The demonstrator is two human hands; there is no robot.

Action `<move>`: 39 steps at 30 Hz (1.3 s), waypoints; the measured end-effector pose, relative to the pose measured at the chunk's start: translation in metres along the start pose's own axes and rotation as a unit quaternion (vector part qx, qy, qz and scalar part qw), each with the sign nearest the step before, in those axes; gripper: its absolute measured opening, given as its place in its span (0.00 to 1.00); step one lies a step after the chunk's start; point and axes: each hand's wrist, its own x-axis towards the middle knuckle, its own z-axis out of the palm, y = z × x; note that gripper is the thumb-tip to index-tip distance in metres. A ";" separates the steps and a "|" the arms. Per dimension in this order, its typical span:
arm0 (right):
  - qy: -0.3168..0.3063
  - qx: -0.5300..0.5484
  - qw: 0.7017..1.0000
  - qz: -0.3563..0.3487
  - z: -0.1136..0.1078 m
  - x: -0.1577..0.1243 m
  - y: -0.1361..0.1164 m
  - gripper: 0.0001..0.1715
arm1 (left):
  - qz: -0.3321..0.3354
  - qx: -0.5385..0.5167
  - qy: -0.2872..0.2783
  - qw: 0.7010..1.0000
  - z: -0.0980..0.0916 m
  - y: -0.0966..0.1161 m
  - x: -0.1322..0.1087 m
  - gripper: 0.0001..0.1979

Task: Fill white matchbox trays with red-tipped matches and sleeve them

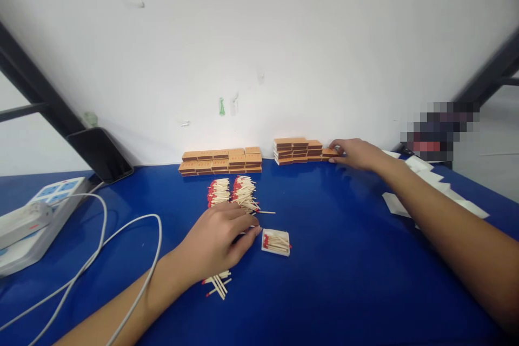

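Observation:
A small white matchbox tray (276, 252) filled with red-tipped matches lies on the blue table. Just left of it is my left hand (221, 235), thumb and index fingertip close together; whatever they pinch is too small to make out. Two heaps of loose matches (244, 190) lie beyond that hand, and a few more matches (219, 284) lie on its near side. At the back, my right hand (357, 154) has thumb and fingers around an orange matchbox (329, 153) at the right end of a stack of matchboxes (290, 150).
Another stack of orange matchboxes (221, 162) stands against the wall. White paper-like pieces (430, 178) lie under and beyond my right forearm. On the left are a power strip (60, 192), a phone (101, 154) and a white cable (158, 232) looping across my left forearm.

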 end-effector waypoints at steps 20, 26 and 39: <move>0.104 -0.089 0.991 -0.013 -0.042 -0.027 -0.067 0.20 | 0.006 -0.003 0.044 0.999 0.001 -0.003 -0.001 0.09; 0.103 0.008 0.963 -0.249 -0.034 -0.034 -0.168 0.19 | -0.001 -0.008 0.048 0.999 0.003 -0.005 0.000 0.08; 0.079 0.064 0.955 -0.278 -0.011 0.014 -0.227 0.23 | 0.004 0.003 0.044 0.999 0.002 -0.003 -0.001 0.09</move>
